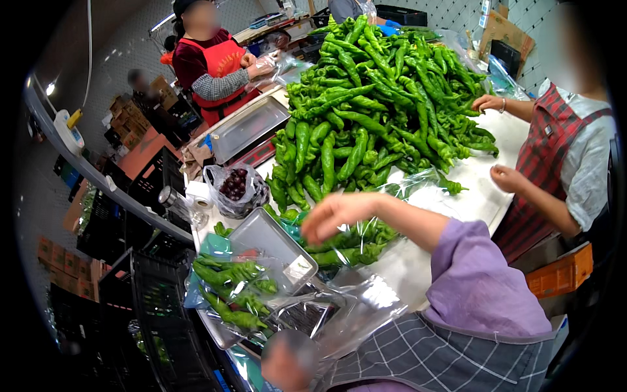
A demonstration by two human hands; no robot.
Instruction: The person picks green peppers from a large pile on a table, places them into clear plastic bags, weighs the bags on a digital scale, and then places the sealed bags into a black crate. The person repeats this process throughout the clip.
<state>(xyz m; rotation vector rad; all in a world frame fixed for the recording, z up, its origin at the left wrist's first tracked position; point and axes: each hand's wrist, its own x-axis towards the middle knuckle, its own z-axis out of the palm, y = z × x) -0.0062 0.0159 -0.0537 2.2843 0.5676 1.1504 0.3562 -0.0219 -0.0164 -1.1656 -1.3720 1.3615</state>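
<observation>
My right hand (338, 215), blurred by motion, reaches from a purple sleeve over clear plastic bags of green peppers (352, 247). Its fingers bend downward, and I cannot tell whether they hold anything. What seems to be my left hand (286, 365) is at the bottom edge, smeared out, beside clear plastic film (365, 299); its grip is unreadable. Between the hands, a metal scale tray (267, 235) carries a white paper slip (298, 268). Nearer me, bagged green peppers (235, 286) rest on another metal tray (215, 328). A large heap of long green peppers (372, 108) covers much of the white table (411, 269).
Left of the heap are a bag of dark round fruit (235, 186), a glass jar (171, 198) and another metal tray (252, 127). One co-worker in a red apron (220, 68) handles plastic film; another in plaid (543, 132) stands right. Black crates (156, 289) stand at lower left.
</observation>
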